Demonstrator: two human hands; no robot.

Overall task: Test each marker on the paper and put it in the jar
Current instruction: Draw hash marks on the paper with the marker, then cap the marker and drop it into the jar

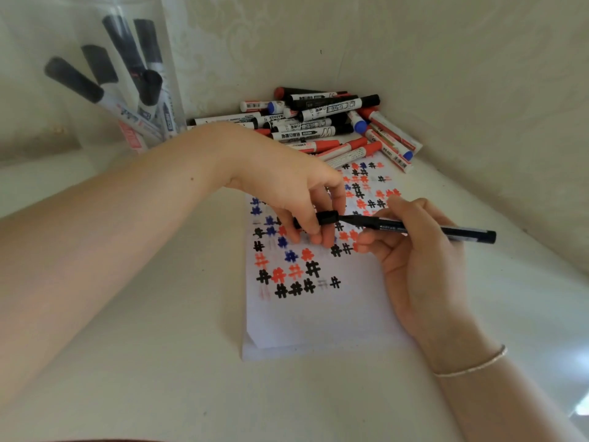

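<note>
A slim black marker lies level above the white paper, and my right hand grips its barrel. Its tip points left into a black cap, which my left hand pinches between thumb and fingers. Cap and tip are touching or nearly so. The paper carries several hash marks in black, red and blue. A clear plastic jar stands at the back left with several black-capped markers upright inside it.
A pile of loose markers with black, red and blue caps lies at the back, against the wall and over the paper's far edge. The pale table meets walls at the back and right.
</note>
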